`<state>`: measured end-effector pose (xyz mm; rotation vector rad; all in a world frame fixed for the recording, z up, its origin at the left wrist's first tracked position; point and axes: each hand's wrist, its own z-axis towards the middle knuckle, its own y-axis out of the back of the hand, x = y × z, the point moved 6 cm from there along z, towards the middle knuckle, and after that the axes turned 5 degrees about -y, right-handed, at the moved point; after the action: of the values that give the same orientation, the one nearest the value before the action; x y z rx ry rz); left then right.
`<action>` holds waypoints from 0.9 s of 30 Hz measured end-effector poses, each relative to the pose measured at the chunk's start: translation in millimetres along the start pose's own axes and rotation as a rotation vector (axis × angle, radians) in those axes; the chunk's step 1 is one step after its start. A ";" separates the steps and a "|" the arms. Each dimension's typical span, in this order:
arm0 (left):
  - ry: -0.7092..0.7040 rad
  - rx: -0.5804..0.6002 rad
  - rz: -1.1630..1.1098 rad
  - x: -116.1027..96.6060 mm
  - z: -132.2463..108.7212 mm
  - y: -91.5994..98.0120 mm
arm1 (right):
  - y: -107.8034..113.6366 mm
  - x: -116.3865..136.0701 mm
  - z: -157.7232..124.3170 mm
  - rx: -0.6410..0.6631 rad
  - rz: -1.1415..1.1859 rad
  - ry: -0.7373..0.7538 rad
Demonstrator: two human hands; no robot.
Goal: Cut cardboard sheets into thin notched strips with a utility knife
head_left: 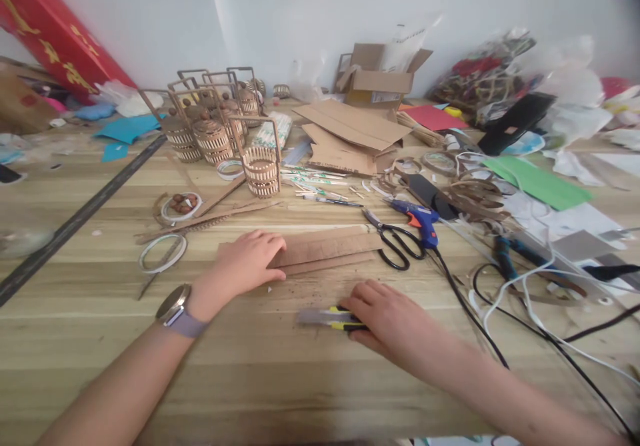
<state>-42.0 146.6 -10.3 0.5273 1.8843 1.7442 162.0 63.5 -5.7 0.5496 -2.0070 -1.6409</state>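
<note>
My left hand [253, 259], with a watch on its wrist, grips the left end of folded or stacked brown cardboard strips [330, 246], thumb at the near edge and fingers over the top. Its palm hides that end of the cardboard. My right hand [377, 309] is closed around a yellow and black utility knife [340, 318], whose blade points left, a little nearer to me than the cardboard and apart from it. Black-handled scissors [395, 239] lie at the right end of the strips. Beside them rests a blue glue gun [417, 219].
Several small stick-built baskets [263, 169] with tall handles stand at the back left. Behind are cardboard sheets [357, 126] and an open box [380, 83]. White tape rings [163, 254] lie left. Cables [530, 306] and pliers [510, 256] clutter the right.
</note>
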 end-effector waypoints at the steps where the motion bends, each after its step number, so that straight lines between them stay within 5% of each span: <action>1: -0.015 0.010 -0.023 -2.2 2.2 -0.8 | -1.2 9.1 1.0 0.015 0.021 0.020; 6: -0.090 0.004 -0.022 -17.3 4.7 1.8 | 7.1 29.8 8.1 0.024 0.215 0.149; 9: -0.089 0.021 -0.021 -18.0 -0.4 0.5 | 18.0 -3.6 8.9 -0.191 0.170 0.055; 12: -0.058 0.030 -0.037 -10.5 -9.2 -2.7 | 16.4 -60.6 -1.4 -0.350 -0.028 -0.189; 16: -0.032 0.018 -0.074 -1.3 -19.3 -4.8 | -1.4 -124.8 -14.5 -0.288 -0.186 -0.477; 21: -0.036 0.023 -0.086 -0.2 -20.6 -4.4 | -7.2 -148.6 5.9 -0.287 -0.035 -0.423; 27: -0.055 0.002 -0.095 -7.5 -14.5 -5.2 | 14.2 -150.4 29.7 -0.350 -0.025 -0.391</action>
<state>-44.5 130.1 -14.1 0.4737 1.8433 1.6504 264.6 178.0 -13.9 0.1324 -1.8995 -2.1879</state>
